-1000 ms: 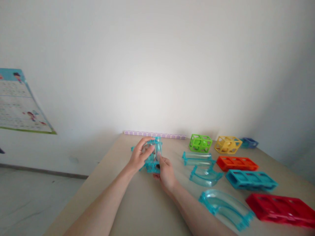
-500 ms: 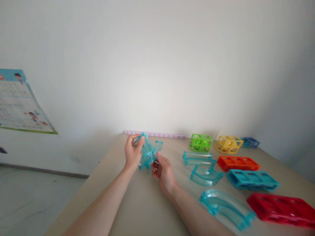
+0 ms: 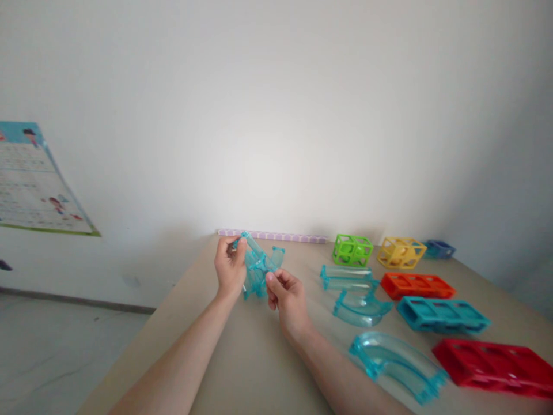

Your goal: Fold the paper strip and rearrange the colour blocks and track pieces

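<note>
A translucent blue track piece [image 3: 256,249] slants between my hands. My left hand [image 3: 230,268] is closed on its upper left end, with thumb and fingers pinching it. At the lower right end, my right hand [image 3: 288,300] pinches the piece between thumb and fingers. Behind and below it are more translucent blue track pieces [image 3: 256,286], partly covered by the held one and by my fingers. Whether these touch the held piece I cannot tell. A flared blue end [image 3: 277,255] shows just above my right hand.
To the right lie a straight blue track [image 3: 348,278] and curved ones [image 3: 363,311], [image 3: 401,360]. Beyond are green [image 3: 352,250] and yellow [image 3: 401,253] cube frames, and orange [image 3: 417,285], teal [image 3: 443,314] and red [image 3: 496,366] blocks. A purple strip [image 3: 272,236] runs along the wall.
The held track piece has tilted, its upper end moving slightly left. My left hand has shifted a little left, and my right thumb has moved left onto the lower end.
</note>
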The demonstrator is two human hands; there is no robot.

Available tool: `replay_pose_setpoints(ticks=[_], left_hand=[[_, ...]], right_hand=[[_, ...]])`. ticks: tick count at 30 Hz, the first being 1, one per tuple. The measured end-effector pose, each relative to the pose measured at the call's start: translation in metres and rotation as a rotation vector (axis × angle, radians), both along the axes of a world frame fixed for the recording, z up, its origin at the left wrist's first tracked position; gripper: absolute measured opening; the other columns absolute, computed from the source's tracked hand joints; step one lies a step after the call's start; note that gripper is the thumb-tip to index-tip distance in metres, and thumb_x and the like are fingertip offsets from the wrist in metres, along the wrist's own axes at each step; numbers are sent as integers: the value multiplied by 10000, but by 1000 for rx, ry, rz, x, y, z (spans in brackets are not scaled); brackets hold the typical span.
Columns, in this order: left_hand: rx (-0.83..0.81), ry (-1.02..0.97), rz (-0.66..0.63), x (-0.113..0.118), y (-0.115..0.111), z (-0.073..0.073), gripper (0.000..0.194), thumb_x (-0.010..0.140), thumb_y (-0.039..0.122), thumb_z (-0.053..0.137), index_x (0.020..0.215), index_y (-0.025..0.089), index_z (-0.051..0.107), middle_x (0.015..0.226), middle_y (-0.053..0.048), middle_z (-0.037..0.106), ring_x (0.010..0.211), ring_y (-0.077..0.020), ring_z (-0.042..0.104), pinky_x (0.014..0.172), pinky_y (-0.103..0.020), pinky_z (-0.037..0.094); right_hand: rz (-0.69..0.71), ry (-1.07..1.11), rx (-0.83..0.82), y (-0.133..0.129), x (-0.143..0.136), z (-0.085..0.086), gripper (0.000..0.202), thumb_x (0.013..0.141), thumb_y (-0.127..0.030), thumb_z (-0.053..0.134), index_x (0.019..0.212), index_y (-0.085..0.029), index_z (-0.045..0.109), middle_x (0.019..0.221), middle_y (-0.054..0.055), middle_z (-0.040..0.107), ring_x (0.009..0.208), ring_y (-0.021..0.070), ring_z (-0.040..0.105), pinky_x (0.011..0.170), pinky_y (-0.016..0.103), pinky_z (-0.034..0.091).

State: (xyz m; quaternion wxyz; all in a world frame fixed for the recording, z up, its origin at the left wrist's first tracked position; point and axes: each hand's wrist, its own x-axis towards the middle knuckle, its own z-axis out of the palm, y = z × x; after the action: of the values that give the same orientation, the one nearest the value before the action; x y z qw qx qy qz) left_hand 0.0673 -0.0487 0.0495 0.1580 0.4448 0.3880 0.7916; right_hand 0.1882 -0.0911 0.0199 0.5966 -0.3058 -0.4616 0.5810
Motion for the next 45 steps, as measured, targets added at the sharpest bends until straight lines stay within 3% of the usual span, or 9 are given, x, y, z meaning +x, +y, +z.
replay_pose_setpoints(ticks=[6,11,14,16,18,21,28,34,45], left_hand=[[3,80,35,-1,-1,-1,174,819,369,669,871,209,623,790,11,605,680,-107,557,669,-203,441],[-69,143,-25,-1,4,-6,253,904,417,529,1058,224,585,1021,-52,634,899,-158,600,768,-247,470],[-205,404,-23,0,7,-13,314,953,380,402,1195,230,534,1148,-90,625,982,-186,601,832,-317,478],[-270,640,-80,0,6,-18,276,894,357,513,1129,251,611,1130,-72,651,1028,-213,587,921,-378,442],[-338,876,-148,1,2,-21,217,794,357,642,990,283,699,1109,-49,671,1103,-261,549,1002,-457,369],[-492,1185,-200,1,-3,-22,174,780,352,641,919,325,743,1167,-37,658,1206,-327,473,1033,-573,275],[-567,1260,-228,-11,3,-21,345,697,118,549,904,309,749,1209,-30,656,1227,-302,490,1067,-576,258],[-534,1259,-271,-18,10,-24,336,686,110,535,880,267,760,1187,-32,671,1133,-243,582,1027,-401,389],[-467,1175,-277,-19,11,-27,320,660,101,557,832,266,770,1110,-28,701,1064,-251,619,1004,-405,413]], right_hand=[[-25,-37,1,-2,1,3,367,733,-454,708,605,-194,483,427,-89,402,374,58,296,374,203,233],[-131,-51,10,-6,0,7,331,736,-452,691,684,-206,476,387,-105,408,340,60,298,354,183,219],[-306,-110,66,-3,4,5,291,799,-467,614,776,-216,470,381,-109,427,323,82,340,343,183,232],[-448,-248,101,2,9,2,258,851,-462,545,818,-216,476,415,-92,470,341,102,402,363,194,278],[-588,-533,153,9,17,-1,231,894,-426,486,826,-206,499,514,-43,563,420,125,499,430,216,347],[-702,-933,207,17,26,-1,187,911,-328,476,806,-187,538,720,42,665,623,167,611,583,253,410],[-681,-1229,68,18,31,4,93,902,-192,509,878,-165,594,871,108,711,799,233,676,652,281,410],[-572,-1447,-59,20,34,5,151,890,-222,536,934,-107,623,823,188,726,777,327,705,619,343,462],[-492,-1626,-84,7,37,20,179,842,-197,514,906,-97,649,868,212,720,826,337,705,661,373,507]])
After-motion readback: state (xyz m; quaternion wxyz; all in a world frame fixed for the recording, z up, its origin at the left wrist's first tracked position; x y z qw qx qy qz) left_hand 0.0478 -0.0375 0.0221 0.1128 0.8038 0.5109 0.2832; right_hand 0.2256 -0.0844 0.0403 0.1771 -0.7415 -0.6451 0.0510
